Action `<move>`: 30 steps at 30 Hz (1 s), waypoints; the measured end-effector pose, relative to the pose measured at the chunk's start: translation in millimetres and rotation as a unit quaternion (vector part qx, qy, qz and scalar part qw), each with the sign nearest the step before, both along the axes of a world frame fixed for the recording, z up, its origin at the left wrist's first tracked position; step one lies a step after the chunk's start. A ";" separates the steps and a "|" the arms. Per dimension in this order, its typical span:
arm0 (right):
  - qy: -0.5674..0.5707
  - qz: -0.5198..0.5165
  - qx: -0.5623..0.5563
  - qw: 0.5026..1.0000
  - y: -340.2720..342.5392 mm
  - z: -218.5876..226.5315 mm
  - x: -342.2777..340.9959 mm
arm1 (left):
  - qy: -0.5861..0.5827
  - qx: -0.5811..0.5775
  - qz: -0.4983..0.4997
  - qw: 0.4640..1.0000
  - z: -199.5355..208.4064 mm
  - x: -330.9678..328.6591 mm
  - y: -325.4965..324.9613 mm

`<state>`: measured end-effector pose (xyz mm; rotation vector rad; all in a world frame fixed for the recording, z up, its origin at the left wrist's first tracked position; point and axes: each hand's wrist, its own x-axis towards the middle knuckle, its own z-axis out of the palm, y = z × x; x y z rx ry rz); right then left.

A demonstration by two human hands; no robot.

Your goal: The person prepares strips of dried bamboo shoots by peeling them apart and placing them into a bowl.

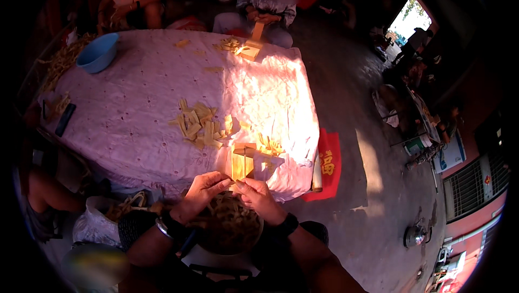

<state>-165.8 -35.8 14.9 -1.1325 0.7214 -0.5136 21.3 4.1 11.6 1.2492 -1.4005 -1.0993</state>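
Note:
At the near edge of the cloth-covered table, my left hand (204, 189) and my right hand (254, 194) come close together. Thumbs and fingers of both are closed in a pinch. Between the fingertips shows a thin pale strip (232, 187), mostly hidden. Just beyond them stands a wooden block (241, 164), sunlit, with a raised crosspiece on it. A heap of flat, pale yellow strips (199, 122) lies left of the block's far end, and a smaller pile (269, 144) is to its right. Below my hands, a wide basin (230, 222) holds many similar pieces in shadow.
The pink quilted cloth (135, 109) carries a blue bowl (98, 53) at the far left and a dark-handled tool (65, 120). Across sits a person (267, 9) at another wooden block (251, 50); more people sit left. A white sack (97, 222) stands left, a kettle (416, 235) right.

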 end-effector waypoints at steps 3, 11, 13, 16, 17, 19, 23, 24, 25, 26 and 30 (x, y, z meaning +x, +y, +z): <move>-0.077 -0.030 0.097 0.992 -3.4 -1.1 -7.9 | 0.153 0.162 -0.059 0.973 4.3 -5.4 3.2; -0.205 0.037 0.101 0.973 -1.9 -5.1 -8.3 | 0.224 0.216 -0.053 0.949 1.5 -16.4 4.8; -0.079 0.008 0.026 0.997 -3.6 6.7 -7.5 | 0.214 0.206 -0.056 0.953 -5.7 -20.9 4.5; -0.022 0.008 -0.047 0.999 -10.1 -18.7 -8.5 | 0.214 0.205 -0.015 0.955 -9.3 -30.6 4.8; 0.030 0.011 -0.117 0.993 -9.3 -22.0 -4.4 | 0.177 0.189 0.004 0.966 -12.9 -28.5 6.9; 0.071 -0.001 -0.140 0.988 -5.0 -25.5 2.8 | 0.142 0.172 0.024 0.975 -24.6 -26.0 9.7; 0.032 0.002 -0.116 0.993 -5.5 -48.7 12.0 | -0.147 -0.052 0.158 0.975 -33.4 -26.2 8.9; 0.033 0.003 -0.117 0.993 -6.3 -52.2 11.3 | -0.119 0.018 0.163 0.979 -31.9 -27.2 8.3; 0.037 0.024 -0.105 0.993 -6.8 -54.8 10.7 | -0.118 0.017 0.164 0.979 -27.0 -26.5 8.2; 0.041 0.044 -0.092 0.994 -7.4 -57.6 10.5 | -0.129 0.041 0.152 0.979 -19.4 -24.9 8.5; 0.038 0.052 -0.079 0.995 -7.8 -58.2 16.3 | -0.165 0.018 0.173 0.971 -18.2 -18.5 9.1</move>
